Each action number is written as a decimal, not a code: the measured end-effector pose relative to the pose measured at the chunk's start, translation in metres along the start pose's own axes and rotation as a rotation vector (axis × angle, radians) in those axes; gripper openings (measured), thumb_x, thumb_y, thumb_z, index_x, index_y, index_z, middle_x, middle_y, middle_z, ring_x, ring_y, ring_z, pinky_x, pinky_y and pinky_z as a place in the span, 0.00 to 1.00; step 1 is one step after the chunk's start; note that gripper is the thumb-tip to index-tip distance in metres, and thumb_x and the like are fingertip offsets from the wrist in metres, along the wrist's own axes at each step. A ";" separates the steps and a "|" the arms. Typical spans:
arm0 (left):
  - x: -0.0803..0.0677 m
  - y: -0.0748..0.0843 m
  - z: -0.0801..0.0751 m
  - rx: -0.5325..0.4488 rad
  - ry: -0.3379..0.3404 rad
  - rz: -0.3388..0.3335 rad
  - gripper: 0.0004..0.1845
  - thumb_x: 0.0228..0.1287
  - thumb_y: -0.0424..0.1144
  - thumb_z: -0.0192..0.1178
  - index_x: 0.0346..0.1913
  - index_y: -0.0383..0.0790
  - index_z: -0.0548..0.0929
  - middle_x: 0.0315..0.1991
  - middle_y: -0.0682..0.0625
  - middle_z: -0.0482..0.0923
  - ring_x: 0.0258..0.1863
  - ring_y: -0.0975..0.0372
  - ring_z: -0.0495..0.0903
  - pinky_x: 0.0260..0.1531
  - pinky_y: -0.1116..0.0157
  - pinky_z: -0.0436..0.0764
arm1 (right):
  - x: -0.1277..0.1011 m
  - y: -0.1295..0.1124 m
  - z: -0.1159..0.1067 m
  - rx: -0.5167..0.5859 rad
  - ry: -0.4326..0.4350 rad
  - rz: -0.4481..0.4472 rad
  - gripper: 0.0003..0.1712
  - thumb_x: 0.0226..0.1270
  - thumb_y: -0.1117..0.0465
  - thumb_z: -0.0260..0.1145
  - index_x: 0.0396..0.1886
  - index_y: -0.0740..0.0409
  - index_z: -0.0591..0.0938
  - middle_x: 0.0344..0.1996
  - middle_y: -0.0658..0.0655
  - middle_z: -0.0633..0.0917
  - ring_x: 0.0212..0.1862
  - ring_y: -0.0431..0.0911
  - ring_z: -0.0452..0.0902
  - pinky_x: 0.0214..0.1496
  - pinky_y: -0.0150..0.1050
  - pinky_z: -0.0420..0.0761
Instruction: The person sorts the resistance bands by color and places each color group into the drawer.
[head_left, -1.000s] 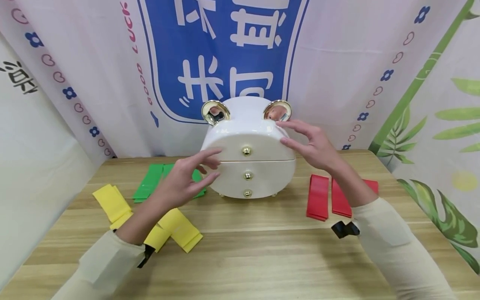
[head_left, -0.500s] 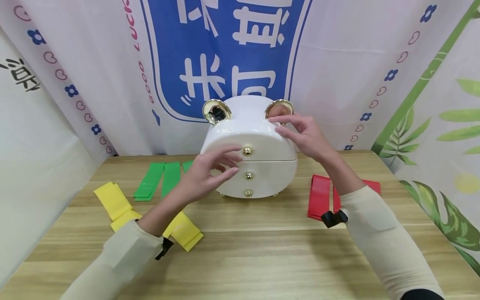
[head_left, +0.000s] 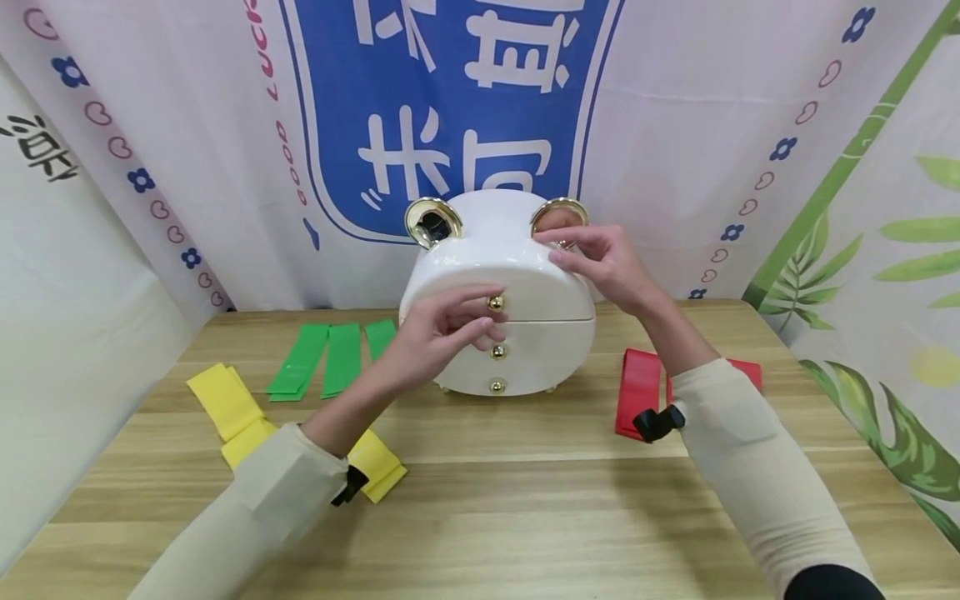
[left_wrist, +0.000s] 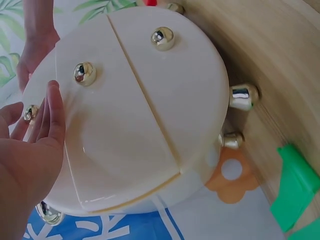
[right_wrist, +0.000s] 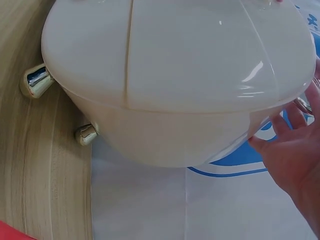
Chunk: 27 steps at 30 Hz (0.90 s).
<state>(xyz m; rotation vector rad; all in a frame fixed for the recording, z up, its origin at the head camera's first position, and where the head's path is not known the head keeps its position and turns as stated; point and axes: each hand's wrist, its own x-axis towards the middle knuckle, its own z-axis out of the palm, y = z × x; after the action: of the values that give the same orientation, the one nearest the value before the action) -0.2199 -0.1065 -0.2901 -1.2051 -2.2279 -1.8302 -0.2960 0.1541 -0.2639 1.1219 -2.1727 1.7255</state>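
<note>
A glossy white storage box (head_left: pixel 528 287) with two gold round ears stands at the table's back, gold knobs down its front. My left hand (head_left: pixel 435 333) is in front of it, fingers extended at the top knob (head_left: pixel 496 302). In the left wrist view, that knob (left_wrist: pixel 31 112) shows between thumb and fingers; contact cannot be told. My right hand (head_left: pixel 606 260) is at the box's upper right, fingertips by the right gold ear (head_left: pixel 558 217). The right wrist view has the right hand's fingers (right_wrist: pixel 296 117) against the box's top edge. Drawer seams look closed.
Green strips (head_left: pixel 343 360) lie left of the box on the wooden table (head_left: pixel 510 517). Yellow strips (head_left: pixel 225 402) are nearer, partly behind the left forearm. Red strips (head_left: pixel 637 387) lie at right, partly behind the right forearm. A printed curtain (head_left: pixel 660 150) hangs behind.
My left hand has moved right, from the box's left side to its top knob. My right hand has shifted slightly left and up towards the right ear. The box has stayed in place.
</note>
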 end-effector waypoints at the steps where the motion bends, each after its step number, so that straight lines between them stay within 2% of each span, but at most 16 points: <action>1: 0.001 0.000 0.000 -0.018 -0.002 0.005 0.20 0.68 0.25 0.52 0.62 0.33 0.72 0.46 0.35 0.81 0.39 0.46 0.83 0.37 0.57 0.84 | 0.001 0.001 0.000 -0.002 -0.009 -0.008 0.14 0.63 0.65 0.63 0.48 0.63 0.84 0.43 0.54 0.85 0.55 0.49 0.71 0.61 0.47 0.66; 9: 0.005 -0.002 0.001 -0.096 -0.007 0.011 0.18 0.68 0.24 0.50 0.60 0.29 0.71 0.45 0.31 0.80 0.38 0.45 0.84 0.36 0.54 0.84 | 0.004 0.002 -0.003 -0.045 -0.062 -0.015 0.15 0.64 0.64 0.62 0.50 0.61 0.83 0.42 0.54 0.86 0.51 0.49 0.71 0.53 0.43 0.70; 14: 0.008 -0.004 0.003 -0.118 0.002 0.013 0.16 0.68 0.24 0.50 0.58 0.28 0.72 0.43 0.30 0.81 0.37 0.45 0.84 0.35 0.54 0.84 | 0.003 0.002 -0.004 -0.050 -0.060 0.018 0.16 0.65 0.63 0.62 0.51 0.60 0.83 0.42 0.53 0.86 0.44 0.48 0.73 0.39 0.36 0.77; 17: 0.009 -0.006 0.004 -0.126 0.014 0.014 0.15 0.69 0.25 0.49 0.57 0.28 0.73 0.42 0.30 0.81 0.37 0.45 0.84 0.35 0.53 0.83 | 0.002 0.002 -0.005 -0.051 -0.063 0.033 0.16 0.65 0.63 0.62 0.52 0.59 0.83 0.44 0.52 0.85 0.41 0.48 0.74 0.31 0.35 0.80; 24: 0.008 -0.006 0.006 -0.129 0.036 0.018 0.14 0.69 0.25 0.49 0.56 0.28 0.74 0.40 0.30 0.81 0.35 0.45 0.84 0.33 0.53 0.84 | 0.001 0.001 -0.005 -0.030 -0.080 0.050 0.16 0.65 0.64 0.61 0.52 0.59 0.83 0.44 0.52 0.85 0.41 0.48 0.75 0.31 0.35 0.81; 27: 0.008 -0.006 0.007 -0.126 0.034 0.024 0.14 0.69 0.25 0.50 0.55 0.28 0.74 0.40 0.30 0.81 0.34 0.45 0.85 0.33 0.53 0.84 | 0.000 0.001 -0.005 -0.032 -0.085 0.044 0.16 0.65 0.65 0.61 0.53 0.59 0.82 0.43 0.53 0.85 0.44 0.49 0.74 0.33 0.36 0.80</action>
<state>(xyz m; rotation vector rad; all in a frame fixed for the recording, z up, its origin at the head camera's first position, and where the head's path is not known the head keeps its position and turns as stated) -0.2256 -0.0966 -0.2936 -1.2038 -2.1002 -1.9925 -0.2982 0.1588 -0.2628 1.1690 -2.2831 1.6837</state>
